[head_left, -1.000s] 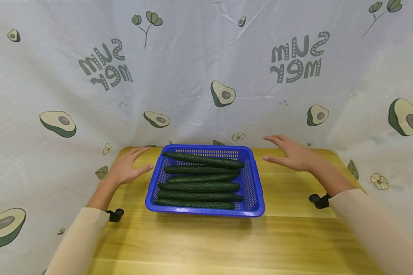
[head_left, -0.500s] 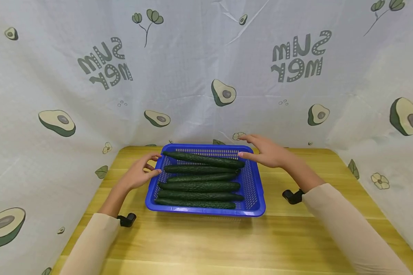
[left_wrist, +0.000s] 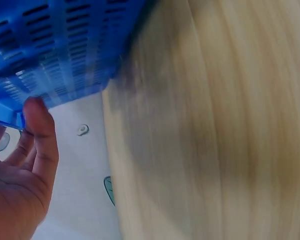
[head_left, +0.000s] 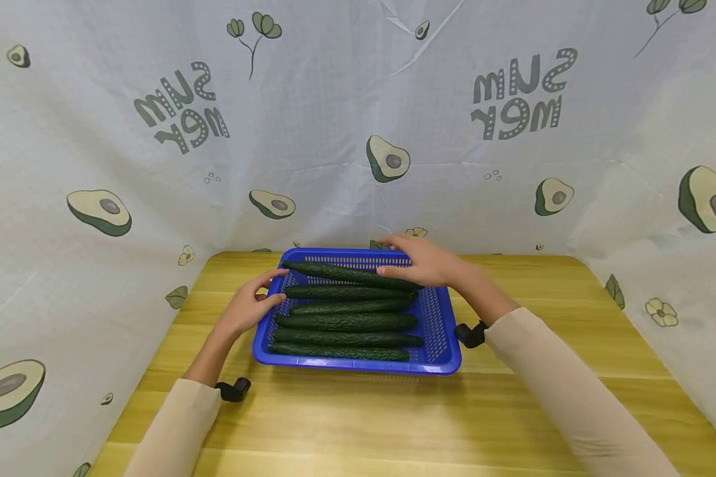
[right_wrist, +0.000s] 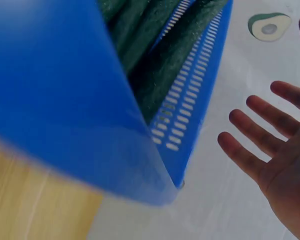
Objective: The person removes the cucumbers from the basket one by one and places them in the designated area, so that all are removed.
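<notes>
A blue plastic basket [head_left: 358,364] holds several dark green cucumbers [head_left: 346,322] lying side by side. My left hand [head_left: 252,308] is at the basket's left rim, its fingertips overlapping the edge in the head view. In the left wrist view, the thumb of the left hand [left_wrist: 20,185] stands before the slotted wall and the other fingers are partly behind the rim's corner. Over the back right of the basket hovers my right hand [head_left: 426,262], thumb above the rearmost cucumber [head_left: 340,271]. The right wrist view shows this right hand [right_wrist: 285,155] with spread fingers, holding nothing.
The basket stands on a wooden table [head_left: 358,424] towards its back edge. Behind and beside the table hangs a white cloth [head_left: 334,99] printed with avocados and lettering. A small black device [head_left: 234,390] is strapped to each wrist.
The right hand has swept left from beside the basket to over its back right part. My left hand has moved right to the left rim. Basket and cucumbers have stayed put.
</notes>
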